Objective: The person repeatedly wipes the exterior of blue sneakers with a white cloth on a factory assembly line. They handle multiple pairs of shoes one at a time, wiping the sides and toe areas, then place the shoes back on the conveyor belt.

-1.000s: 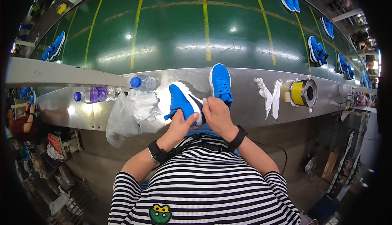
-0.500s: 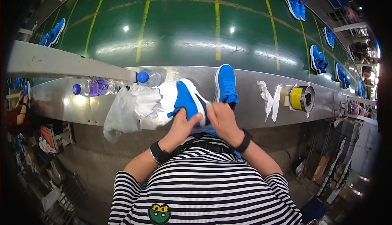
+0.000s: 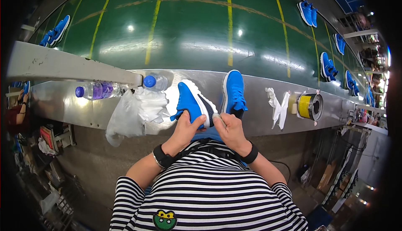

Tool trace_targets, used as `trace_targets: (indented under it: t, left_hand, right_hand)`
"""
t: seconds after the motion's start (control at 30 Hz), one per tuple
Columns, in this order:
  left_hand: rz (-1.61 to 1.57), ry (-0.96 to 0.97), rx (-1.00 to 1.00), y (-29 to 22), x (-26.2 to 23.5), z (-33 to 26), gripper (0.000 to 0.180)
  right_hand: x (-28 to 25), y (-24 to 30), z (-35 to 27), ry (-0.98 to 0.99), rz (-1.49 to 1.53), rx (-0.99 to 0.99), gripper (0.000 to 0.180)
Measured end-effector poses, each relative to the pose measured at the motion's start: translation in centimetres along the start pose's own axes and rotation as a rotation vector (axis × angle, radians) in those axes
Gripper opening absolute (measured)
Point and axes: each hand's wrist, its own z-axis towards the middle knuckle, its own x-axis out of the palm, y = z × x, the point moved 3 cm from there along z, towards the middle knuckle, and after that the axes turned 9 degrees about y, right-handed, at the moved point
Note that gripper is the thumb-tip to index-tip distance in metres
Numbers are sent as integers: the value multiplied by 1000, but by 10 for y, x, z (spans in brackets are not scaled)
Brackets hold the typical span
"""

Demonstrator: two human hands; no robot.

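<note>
Blue shoe (image 3: 193, 103) sits clasped in left hand (image 3: 184, 127) grip, right hand (image 3: 228, 128) pinching its heel.

A wide green conveyor belt (image 3: 188, 25) with yellow lines gleams under ceiling lights, carrying blue shoes (image 3: 307, 12) past a long grey metal worktop (image 3: 259, 126), with cluttered shelves (image 3: 46, 147) at the left below it.

Purple-labelled bottle (image 3: 97, 91) left; clear bag (image 3: 125, 116) beside it
</note>
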Motion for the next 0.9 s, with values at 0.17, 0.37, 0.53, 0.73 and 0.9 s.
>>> trace_targets:
  t: [0.17,0.37,0.53,0.73,0.9]
  left_hand:
    - [-50,139,-104,8,17,-8,41]
    - [-159,35,24,-27,-5,-2,27]
    - [-160,-9,13,-18,-13,12,16]
    - [161,-49,80,0,-14,27,17]
    - [474,-94,82,3,-4,31,22]
  right_hand:
    - [-3,-35,45,-1,20,187,28]
    - [-56,-43,7,-345,199,230,32]
    - [-80,-167,-45,-383,-72,442,16]
    - [-72,-224,-65,-269,-166,546,16]
    - [-67,-264,-69,-353,-339,449,23]
